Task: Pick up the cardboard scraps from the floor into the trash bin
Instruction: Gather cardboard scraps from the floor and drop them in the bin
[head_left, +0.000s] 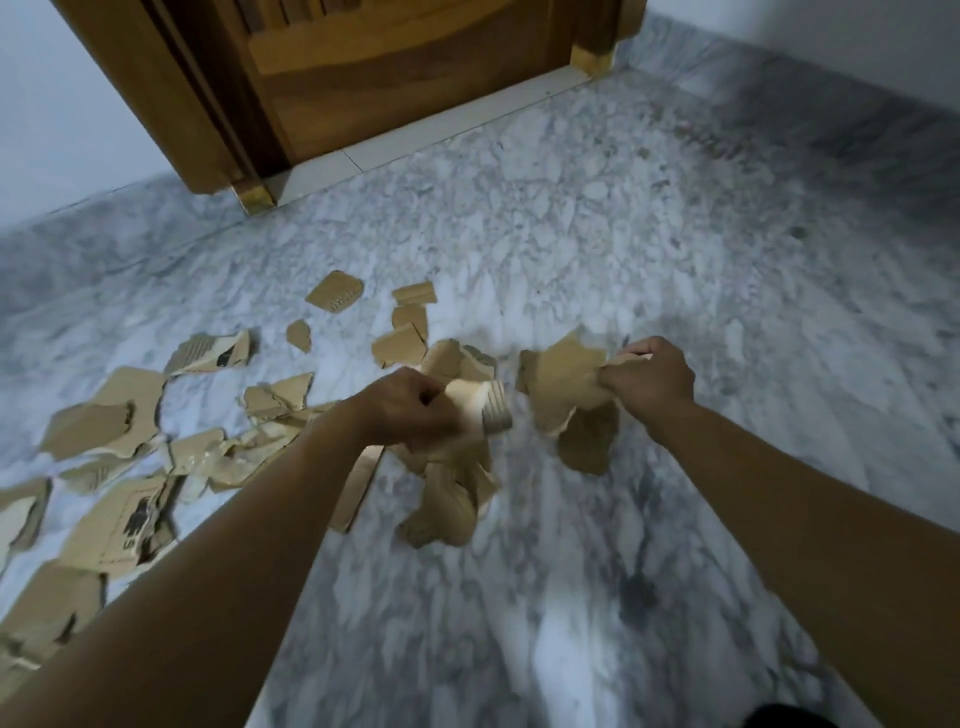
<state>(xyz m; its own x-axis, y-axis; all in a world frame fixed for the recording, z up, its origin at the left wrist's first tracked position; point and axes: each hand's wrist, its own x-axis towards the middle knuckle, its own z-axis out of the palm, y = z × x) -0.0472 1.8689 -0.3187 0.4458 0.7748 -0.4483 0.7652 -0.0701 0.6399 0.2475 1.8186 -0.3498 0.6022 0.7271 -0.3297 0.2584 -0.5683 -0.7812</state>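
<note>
Both hands loaded: left hand (410, 410) is fisted, fingers curled tight round a wad (457, 493) of scraps that hangs below the knuckles, long axis running roughly down toward the floor (623, 234). The right hand (649, 376) is likewise curled, pinching a flatter clump (566, 384) that spreads leftward and downward from its fingertips. The two loads sit near each other between the hands; blur keeps us from telling whether they touch.

We note the loose scraps (111, 415) lie on the floor left of the left fingers, well apart from the right hand. A few small pieces (335, 291) lie just past the left knuckles, toward the door (389, 78). We judge the left hand nearer to nearly all of them.

No bin in view; we cannot tell which way it lies from either hand.

Judgement: collection part-way, much left on the floor. Both grips look full, so we expect a carry to the bin rather than another pick. Risk: hanging pieces of the wad slipping out of the left grip
</note>
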